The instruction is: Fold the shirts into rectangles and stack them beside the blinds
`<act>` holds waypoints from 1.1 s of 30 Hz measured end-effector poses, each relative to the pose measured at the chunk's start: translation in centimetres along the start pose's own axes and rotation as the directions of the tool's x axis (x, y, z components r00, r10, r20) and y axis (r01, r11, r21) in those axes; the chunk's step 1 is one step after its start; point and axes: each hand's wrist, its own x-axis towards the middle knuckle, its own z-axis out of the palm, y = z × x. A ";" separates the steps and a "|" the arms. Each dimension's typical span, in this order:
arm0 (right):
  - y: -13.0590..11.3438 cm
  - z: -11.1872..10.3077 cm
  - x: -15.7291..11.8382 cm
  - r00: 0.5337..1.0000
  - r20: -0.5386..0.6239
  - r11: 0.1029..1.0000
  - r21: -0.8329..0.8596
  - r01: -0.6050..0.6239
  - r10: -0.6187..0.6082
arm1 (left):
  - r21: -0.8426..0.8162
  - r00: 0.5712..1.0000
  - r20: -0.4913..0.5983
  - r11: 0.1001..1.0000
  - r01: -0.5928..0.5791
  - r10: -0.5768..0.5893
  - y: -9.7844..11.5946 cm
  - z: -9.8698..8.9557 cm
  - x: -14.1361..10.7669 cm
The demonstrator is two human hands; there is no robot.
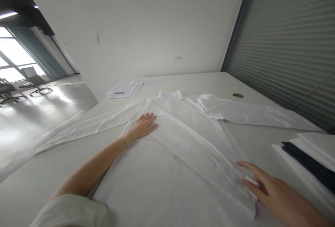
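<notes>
A white long-sleeved shirt (157, 164) lies spread on a pale table, its collar (170, 95) toward the wall. One long white sleeve (191, 133) runs diagonally over the shirt body from the upper left to the lower right. My left hand (143, 125) rests flat near the left shoulder, fingers spread. At the lower right, my right hand (264, 185) is at the cuff end of the diagonal sleeve, thumb and forefinger apart, with a bit of white cloth between them; its other fingers are hidden. Another white sleeve (251, 113) stretches out to the right.
Folded white and dark cloths (311, 157) are stacked at the right edge. Papers (125, 89) lie at the back left of the table (206, 78). A round hole (238, 95) is at the back right. Wall behind, blinds on the right, office chairs far left.
</notes>
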 end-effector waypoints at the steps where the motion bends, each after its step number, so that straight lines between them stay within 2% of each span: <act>1: -0.1 -0.1 0.0 0.999 0.047 1.000 0.003 -0.015 0.015 | 0.005 1.000 -0.004 1.000 0.003 -0.003 0.0 -0.1 0.1; 4: -0.4 -0.4 0.0 0.987 0.153 0.998 0.014 -0.055 0.052 | 0.026 0.999 -0.026 0.999 0.042 -0.041 -0.3 -0.3 1.5; 9: -1.1 -0.9 0.1 0.984 0.169 0.995 0.078 -0.066 0.052 | 0.004 0.987 -0.040 0.988 0.156 -0.156 -0.9 -0.9 6.6; 11: -1.1 -0.9 0.2 0.984 0.170 0.993 0.095 -0.070 0.053 | -0.006 0.970 -0.065 0.972 0.235 -0.235 -1.6 -1.1 8.9; 14: -0.7 -0.5 0.2 0.985 0.161 0.992 0.088 -0.085 0.070 | -0.040 0.897 -0.100 0.902 0.429 -0.431 -3.4 -1.5 11.7; 17: -0.5 -0.3 0.3 0.986 0.150 0.992 0.084 -0.092 0.079 | -0.091 0.817 -0.067 0.819 0.567 -0.573 -5.5 -1.8 13.5; 21: -0.8 -0.6 0.3 0.984 0.159 0.992 0.079 -0.097 0.084 | -0.131 0.760 -0.017 0.755 0.643 -0.650 -6.9 -1.5 14.8; 24: -1.2 -0.7 0.4 0.983 0.169 0.992 0.089 -0.090 0.074 | -0.132 0.737 -0.048 0.735 0.665 -0.674 -6.8 -0.7 15.4; 29: -1.3 -0.5 0.5 0.976 0.202 0.991 0.083 -0.102 0.083 | -0.128 0.724 -0.122 0.734 0.667 -0.679 -6.5 0.5 15.5; 33: -0.9 -0.3 0.4 0.985 0.157 0.995 0.060 -0.083 0.073 | -0.124 0.736 -0.162 0.753 0.646 -0.658 -6.6 0.7 15.0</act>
